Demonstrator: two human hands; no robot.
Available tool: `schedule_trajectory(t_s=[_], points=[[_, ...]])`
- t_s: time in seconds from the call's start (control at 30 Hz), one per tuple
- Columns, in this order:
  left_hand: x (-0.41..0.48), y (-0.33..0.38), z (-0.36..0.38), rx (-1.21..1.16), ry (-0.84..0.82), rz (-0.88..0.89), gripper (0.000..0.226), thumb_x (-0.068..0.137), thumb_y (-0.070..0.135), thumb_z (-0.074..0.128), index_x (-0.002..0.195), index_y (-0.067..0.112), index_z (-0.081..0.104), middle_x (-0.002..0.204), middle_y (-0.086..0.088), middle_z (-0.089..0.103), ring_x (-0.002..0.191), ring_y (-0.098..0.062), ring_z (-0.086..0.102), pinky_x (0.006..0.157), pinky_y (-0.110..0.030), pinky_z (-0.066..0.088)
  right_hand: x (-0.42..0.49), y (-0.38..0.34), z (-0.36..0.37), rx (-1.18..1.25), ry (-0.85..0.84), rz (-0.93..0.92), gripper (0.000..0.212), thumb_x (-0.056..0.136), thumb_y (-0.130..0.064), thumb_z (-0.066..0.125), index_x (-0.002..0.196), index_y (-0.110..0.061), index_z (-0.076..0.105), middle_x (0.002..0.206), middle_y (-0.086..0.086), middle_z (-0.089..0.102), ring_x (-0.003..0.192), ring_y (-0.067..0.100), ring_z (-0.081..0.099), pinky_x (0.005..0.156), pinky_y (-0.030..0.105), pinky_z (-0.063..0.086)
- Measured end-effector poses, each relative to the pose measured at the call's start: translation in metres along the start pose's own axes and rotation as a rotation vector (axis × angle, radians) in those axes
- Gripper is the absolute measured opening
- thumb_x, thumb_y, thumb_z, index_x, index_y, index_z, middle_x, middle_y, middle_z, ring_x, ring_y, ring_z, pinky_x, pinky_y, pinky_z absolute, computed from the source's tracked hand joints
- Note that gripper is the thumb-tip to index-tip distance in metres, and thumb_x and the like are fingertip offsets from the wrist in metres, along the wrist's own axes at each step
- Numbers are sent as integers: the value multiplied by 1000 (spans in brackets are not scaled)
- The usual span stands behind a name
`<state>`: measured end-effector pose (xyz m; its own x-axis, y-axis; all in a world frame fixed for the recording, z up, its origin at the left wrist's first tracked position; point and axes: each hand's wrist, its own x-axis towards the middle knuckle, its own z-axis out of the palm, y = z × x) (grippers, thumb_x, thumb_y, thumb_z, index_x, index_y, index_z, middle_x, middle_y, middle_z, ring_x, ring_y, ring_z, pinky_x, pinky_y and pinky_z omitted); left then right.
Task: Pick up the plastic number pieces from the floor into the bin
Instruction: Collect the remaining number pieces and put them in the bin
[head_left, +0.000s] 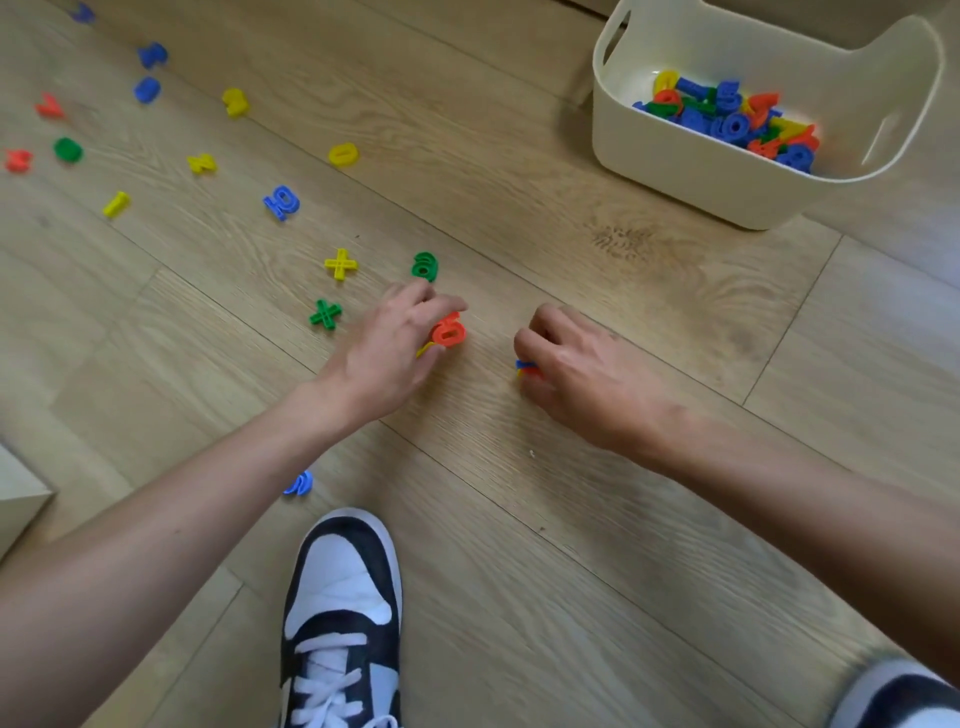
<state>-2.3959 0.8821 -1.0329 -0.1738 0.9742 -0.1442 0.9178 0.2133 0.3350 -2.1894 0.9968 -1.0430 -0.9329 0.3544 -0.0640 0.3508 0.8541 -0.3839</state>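
Many loose number pieces (281, 201) lay scattered on the floor (519, 493) at left. The left hand (387, 353) pinched a red number (448, 332) in its grip; the right hand (587, 364), grip curled tight, enclosed a small stack of pieces (525, 367). Both loads were best released low inside the cream bin (675, 174), far right.

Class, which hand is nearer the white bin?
Right. The right hand, holding coloured pieces, sits in front of the bin, slightly left; the left hand, gripping a red piece, is farther left.
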Motion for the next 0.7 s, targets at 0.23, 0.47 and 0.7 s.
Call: schedule_trajectory(t_s=[0.23,0.47,0.7], points=[[9,6,4,-6,-22,-39,41,79,17,74,117,16,61,112,-11,49,105,-29,51,83,-39,47,2,-3,6,-29,-7,8,18,92,-24,55,106,-17,49,107,5,53,97,24,52,61,41,54],[10,3,10,43,35,63,23,82,3,59,104,10,63,101,-13,57,97,-32,51,78,-46,48,10,-2,7,148,49,30,13,86,-23,59,93,-15,52,92,2,56,85,23,53,66,44,52],[10,-6,11,-132,67,63,17,85,21,59,96,13,68,93,-7,61,90,-26,58,75,-41,49,34,-12,-1,419,164,85,20,84,-30,68,86,-19,51,83,-4,58,74,16,57,67,41,51]])
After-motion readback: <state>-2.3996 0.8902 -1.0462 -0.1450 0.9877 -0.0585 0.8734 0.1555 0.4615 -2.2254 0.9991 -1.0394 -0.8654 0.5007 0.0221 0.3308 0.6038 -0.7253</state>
